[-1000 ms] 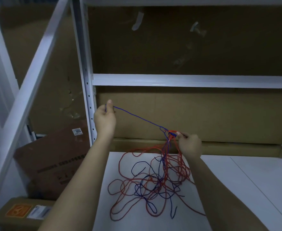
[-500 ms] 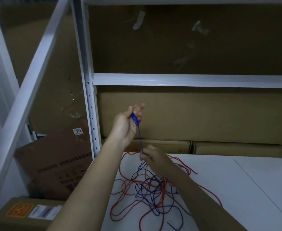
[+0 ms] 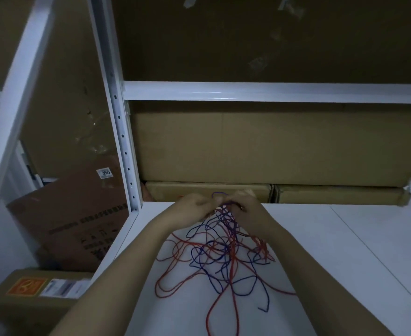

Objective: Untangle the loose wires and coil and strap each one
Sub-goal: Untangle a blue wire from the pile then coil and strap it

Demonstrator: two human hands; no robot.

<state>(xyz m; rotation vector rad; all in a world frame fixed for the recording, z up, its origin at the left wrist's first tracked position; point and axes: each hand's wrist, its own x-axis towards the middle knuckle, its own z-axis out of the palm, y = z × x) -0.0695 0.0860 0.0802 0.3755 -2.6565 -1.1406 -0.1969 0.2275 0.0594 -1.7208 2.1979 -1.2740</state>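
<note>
Wires hang tangled from both hands' grip.

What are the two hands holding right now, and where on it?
Both the left hand and right hand pinch the raised top of the tangled red and blue wires, by a blue loop; the rest trails on the white table.

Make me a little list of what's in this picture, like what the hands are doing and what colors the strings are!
left hand: pinches the wires at the top of the tangle
right hand: pinches the same bunch, close beside the left hand
blue wire: looped, mixed through the red one
red wire: looped, spread over the table
table: white, holds the tangle
state: wires tangled together, none coiled or strapped
behind: cardboard boxes on a white metal shelf frame
</note>
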